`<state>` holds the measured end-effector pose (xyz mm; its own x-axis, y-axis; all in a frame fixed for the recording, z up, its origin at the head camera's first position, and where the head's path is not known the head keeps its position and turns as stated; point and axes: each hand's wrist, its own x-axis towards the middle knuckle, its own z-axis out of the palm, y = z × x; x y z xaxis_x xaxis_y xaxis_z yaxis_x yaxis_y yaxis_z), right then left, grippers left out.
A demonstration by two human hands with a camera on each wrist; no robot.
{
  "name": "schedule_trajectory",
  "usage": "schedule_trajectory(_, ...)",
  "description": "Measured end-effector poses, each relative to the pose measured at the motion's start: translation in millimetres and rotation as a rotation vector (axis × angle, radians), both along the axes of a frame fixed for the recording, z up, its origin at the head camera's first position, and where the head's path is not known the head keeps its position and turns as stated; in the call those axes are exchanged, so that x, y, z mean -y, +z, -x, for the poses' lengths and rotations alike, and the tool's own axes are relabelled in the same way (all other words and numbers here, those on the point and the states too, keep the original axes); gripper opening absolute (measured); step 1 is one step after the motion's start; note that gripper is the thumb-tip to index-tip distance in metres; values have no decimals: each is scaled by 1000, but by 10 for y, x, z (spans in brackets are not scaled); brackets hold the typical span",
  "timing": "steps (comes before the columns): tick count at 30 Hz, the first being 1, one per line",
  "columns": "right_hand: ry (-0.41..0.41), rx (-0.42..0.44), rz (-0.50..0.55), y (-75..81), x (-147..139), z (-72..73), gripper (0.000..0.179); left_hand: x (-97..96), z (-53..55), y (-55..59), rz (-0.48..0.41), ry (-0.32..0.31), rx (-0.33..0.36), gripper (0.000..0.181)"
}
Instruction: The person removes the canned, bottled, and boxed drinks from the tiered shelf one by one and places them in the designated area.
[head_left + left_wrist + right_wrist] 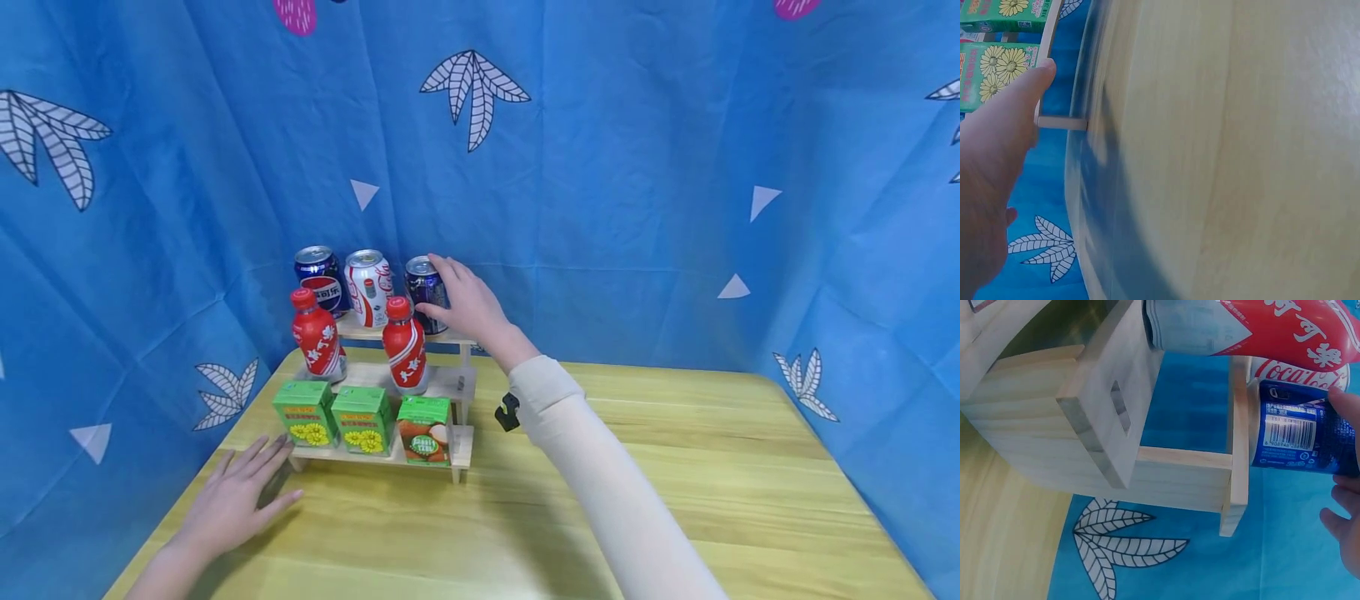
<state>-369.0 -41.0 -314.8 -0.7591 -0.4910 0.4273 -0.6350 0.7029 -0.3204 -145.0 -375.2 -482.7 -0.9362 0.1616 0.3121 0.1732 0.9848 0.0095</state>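
Note:
My right hand (472,304) is at the right end of the top shelf, holding a dark blue can (422,287) between thumb and fingers. In the right wrist view the can's barcode side (1291,434) faces the camera, and its base is right at the shelf board. My left hand (234,496) has its fingers stretched out, fingertips at the front left corner of the wooden tiered rack (345,454). A green drink carton with yellow flowers (306,414) stands just beyond those fingertips. In the left wrist view the thumb (1044,72) overlaps the rack's front edge.
Left of the held can stand a white Coca-Cola can (369,287) and a blue Pepsi can (318,271). Two red bottles (405,346) occupy the middle shelf. Further cartons (424,431) line the bottom shelf. A blue curtain (637,208) hangs behind the wooden table (675,467).

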Motion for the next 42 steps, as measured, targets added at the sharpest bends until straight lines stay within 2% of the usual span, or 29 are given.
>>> schedule_trajectory(8,-2,21,93,-30,33,-37,79,8,-3,-5,9,-1,25,80)
schedule_trajectory(19,-3,-77,187,-97,13,-116,73,-6,-3,-33,-18,-2,0,79)
schedule_trajectory(25,10,-93,237,-107,6,-160,71,-7,-7,-36,-28,-5,0,78)
schedule_trajectory(42,2,-142,247,-79,-147,-206,71,-15,-13,4,-38,13,33,77)
